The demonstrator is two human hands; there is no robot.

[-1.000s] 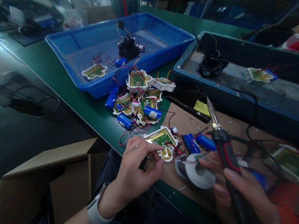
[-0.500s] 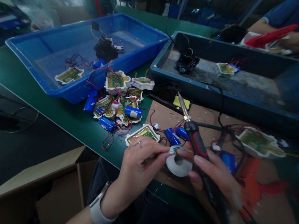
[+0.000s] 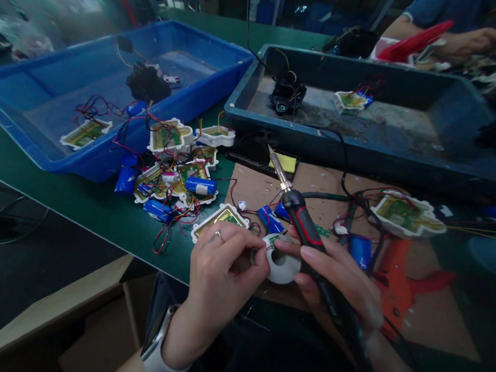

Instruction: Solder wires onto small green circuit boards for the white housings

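My right hand [image 3: 343, 283] grips a red-and-black soldering iron [image 3: 308, 227], its metal tip pointing up and away toward a yellow sponge [image 3: 284, 163]. My left hand [image 3: 221, 263], with a ring and a wrist watch, pinches at the edge of a white solder spool [image 3: 281, 265] lying on the brown mat. The fingertips of my right hand also touch that spool. A white-framed circuit board [image 3: 220, 218] lies just beyond my left hand, with blue battery cells [image 3: 269, 218] and red wires beside it.
A pile of boards and blue cells [image 3: 176, 172] sits on the green table. A blue tray [image 3: 84, 157] stands far left, a dark tray [image 3: 319, 140] far right. Another board [image 3: 403, 214] and orange pliers [image 3: 402, 287] lie at right. A co-worker's hand [image 3: 466, 40] works at the far right.
My left hand moved from the white-framed board to the solder spool, and my right hand with the iron closed in on the spool. The view panned right.
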